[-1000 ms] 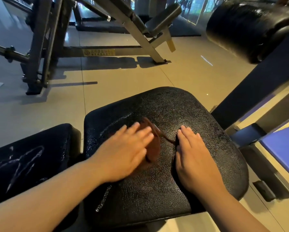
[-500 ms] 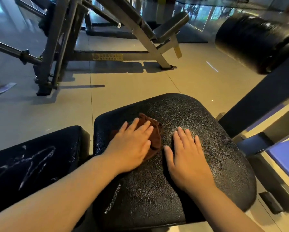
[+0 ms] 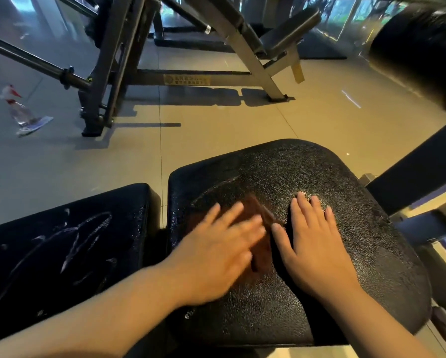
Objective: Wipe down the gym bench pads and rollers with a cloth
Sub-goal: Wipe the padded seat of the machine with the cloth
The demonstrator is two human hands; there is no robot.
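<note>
The broad black textured vinyl bench pad (image 3: 320, 182) carries both hands. The right hand (image 3: 317, 244) rests flat, fingers spread, mid-pad. The left hand (image 3: 216, 257), also flat, presses the small brown cloth (image 3: 261, 257), which lies between them, nearer the pad's left edge.

Dim, backlit; motion-blurred, edge-warped.

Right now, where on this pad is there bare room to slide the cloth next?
Free: the far curved end of the seat pad, and its right side beyond the right hand. Crowded: the middle, where the left hand presses the brown cloth beside the right hand.
</note>
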